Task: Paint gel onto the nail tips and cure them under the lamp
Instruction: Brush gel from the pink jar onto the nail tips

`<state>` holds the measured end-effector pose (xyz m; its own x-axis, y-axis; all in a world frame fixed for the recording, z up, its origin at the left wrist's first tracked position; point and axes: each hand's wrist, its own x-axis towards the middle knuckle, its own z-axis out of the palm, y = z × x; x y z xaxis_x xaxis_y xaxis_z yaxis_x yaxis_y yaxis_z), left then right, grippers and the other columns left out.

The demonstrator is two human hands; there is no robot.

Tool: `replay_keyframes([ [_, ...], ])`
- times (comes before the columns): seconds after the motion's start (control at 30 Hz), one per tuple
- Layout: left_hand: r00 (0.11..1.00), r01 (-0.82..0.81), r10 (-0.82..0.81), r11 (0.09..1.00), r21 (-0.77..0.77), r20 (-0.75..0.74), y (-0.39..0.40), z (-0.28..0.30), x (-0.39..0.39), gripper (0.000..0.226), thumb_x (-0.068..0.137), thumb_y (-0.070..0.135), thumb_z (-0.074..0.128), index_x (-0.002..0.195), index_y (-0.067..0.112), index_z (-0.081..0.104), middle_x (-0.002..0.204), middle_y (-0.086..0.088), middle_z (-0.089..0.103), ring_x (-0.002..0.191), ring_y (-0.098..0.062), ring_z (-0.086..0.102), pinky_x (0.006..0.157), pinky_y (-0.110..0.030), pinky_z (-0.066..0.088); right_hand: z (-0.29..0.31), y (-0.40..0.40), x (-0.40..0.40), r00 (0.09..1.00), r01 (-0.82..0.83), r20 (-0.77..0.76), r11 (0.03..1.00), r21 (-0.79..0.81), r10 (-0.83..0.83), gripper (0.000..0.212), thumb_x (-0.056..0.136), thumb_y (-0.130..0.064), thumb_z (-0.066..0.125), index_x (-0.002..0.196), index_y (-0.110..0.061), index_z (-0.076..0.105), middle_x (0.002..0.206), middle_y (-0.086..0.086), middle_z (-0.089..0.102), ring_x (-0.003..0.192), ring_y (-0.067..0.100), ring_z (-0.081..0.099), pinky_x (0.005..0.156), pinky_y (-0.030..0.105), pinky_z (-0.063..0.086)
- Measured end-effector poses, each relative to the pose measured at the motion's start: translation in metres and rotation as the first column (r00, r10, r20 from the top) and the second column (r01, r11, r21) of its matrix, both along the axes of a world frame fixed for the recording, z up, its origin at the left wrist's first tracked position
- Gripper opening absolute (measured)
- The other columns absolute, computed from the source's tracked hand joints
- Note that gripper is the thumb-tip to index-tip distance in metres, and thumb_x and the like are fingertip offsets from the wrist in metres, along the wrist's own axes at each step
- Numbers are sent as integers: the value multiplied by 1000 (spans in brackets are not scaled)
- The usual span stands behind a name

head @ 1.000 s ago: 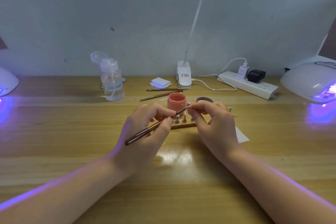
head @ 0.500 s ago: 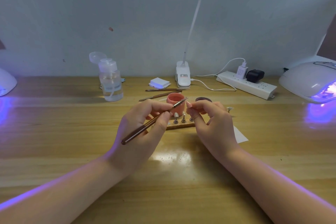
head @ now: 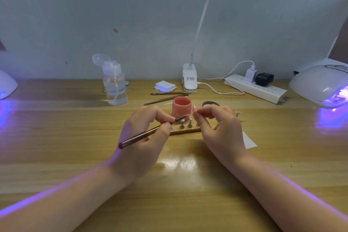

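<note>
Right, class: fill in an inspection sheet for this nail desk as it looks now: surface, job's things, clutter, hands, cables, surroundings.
Surface: wooden desk, glare patch near centre.
Job's things: open pink gel jar; wooden stand with nail tips on pegs; lit curing lamp at right; jar lid.
Clutter: pump bottle, white pads, two spare brushes, paper.
Hands: left hand grips brush; right hand pinches a nail tip.
Cables: white lead runs to power strip.
Surroundings: plain wall, clip lamp.

Glossy wooden table, clear plastic bottle
</note>
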<state>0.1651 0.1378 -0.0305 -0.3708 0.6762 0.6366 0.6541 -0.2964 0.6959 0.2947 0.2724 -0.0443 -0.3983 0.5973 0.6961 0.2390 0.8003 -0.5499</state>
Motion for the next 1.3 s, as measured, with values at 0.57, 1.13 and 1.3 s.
replay_keyframes([
  [0.57,1000,-5,5,1000,6,-3,1,0,-2,15,83,31,61,94,25,71,90,8,71,93,-17,66,82,-48,52,0,1,0,1000,1,-23,1000,1,-1,7,83,-13,73,89,-16,73,78,-18,58,84,12,54,70,21,40],
  [1.13,984,91,-89,996,-10,152,4,2,-3,14,88,22,67,99,15,72,91,3,74,91,-14,68,79,-27,52,-2,3,0,1000,0,-27,1000,-2,0,7,85,-14,72,90,-17,74,79,-17,59,83,11,54,65,11,35],
  [1.3,985,116,-119,993,29,128,4,3,-2,18,87,15,61,103,15,70,93,8,75,92,-8,69,77,-15,49,-2,2,0,1000,-2,-21,1000,7,3,7,85,-13,72,91,-16,74,80,-17,59,83,11,54,66,13,35],
])
